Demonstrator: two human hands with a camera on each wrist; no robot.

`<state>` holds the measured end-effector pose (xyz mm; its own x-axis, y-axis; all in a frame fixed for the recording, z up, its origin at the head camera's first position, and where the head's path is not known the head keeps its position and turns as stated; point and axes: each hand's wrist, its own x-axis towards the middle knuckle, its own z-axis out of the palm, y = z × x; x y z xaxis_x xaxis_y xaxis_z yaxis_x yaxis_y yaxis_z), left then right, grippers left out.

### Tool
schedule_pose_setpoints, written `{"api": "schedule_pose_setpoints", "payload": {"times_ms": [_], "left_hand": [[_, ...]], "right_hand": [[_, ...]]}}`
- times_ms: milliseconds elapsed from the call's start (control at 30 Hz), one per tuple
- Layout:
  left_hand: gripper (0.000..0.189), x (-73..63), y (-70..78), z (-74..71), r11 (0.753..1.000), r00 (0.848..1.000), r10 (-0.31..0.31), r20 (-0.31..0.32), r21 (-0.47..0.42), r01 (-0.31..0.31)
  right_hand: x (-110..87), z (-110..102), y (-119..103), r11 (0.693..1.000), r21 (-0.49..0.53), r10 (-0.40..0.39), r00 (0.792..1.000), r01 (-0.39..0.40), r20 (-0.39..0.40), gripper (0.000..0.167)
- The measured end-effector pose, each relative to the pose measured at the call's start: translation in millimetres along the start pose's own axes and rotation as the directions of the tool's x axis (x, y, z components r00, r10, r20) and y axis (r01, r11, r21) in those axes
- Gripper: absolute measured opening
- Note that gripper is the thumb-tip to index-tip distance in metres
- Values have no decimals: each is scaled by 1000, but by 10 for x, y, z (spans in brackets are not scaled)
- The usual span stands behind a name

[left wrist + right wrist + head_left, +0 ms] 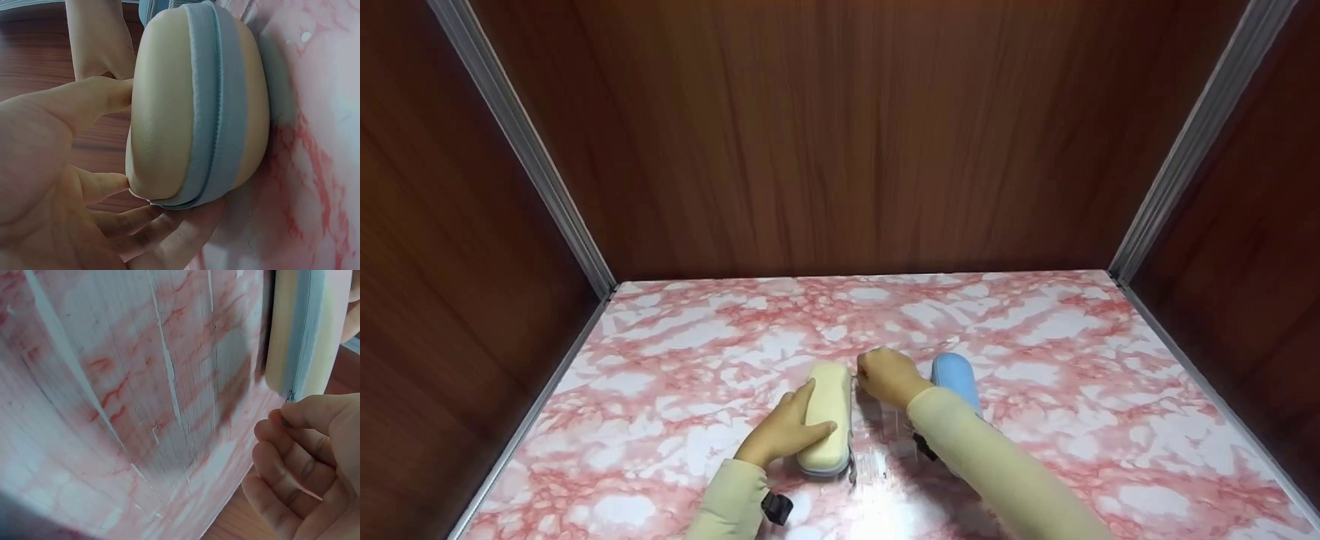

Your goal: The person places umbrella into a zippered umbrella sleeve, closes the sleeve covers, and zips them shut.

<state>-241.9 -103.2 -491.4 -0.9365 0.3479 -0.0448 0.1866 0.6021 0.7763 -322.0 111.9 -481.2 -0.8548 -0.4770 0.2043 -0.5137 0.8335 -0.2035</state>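
A pale yellow zippered case point(832, 409) with rounded ends lies on the table, a grey-blue zipper band point(229, 112) running around its middle. My left hand point(787, 431) holds it from the left, thumb on the top and fingers along the side. At the far right corner of the case, my right hand point(889, 373) pinches the small zipper pull point(290, 398) between thumb and forefinger. The other right fingers are curled. The band looks closed along the end facing the left wrist camera.
A blue case point(954, 375) lies to the right, partly hidden behind my right forearm. The table point(682, 420) has a red-and-white marbled cover with worn, scratched strips near the yellow case. Brown wood-grain panels point(840, 142) rise at the back and both sides, joined by metal posts.
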Motion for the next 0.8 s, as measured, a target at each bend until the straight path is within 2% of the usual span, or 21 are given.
{"api": "schedule_pose_setpoints", "payload": {"times_ms": [367,633,800], "left_hand": [[90,7,-13,16,1000,1000,14,-20,7,-14],[91,-3,-10,16,1000,1000,7,-25,14,-7],[90,-3,17,19,1000,1000,-18,-9,14,18]], "right_hand": [[32,39,-3,999,-40,-40,996,37,-74,19],[53,47,3,997,-50,-57,996,53,-72,18],[61,48,12,995,-79,-61,996,55,-67,21]]}}
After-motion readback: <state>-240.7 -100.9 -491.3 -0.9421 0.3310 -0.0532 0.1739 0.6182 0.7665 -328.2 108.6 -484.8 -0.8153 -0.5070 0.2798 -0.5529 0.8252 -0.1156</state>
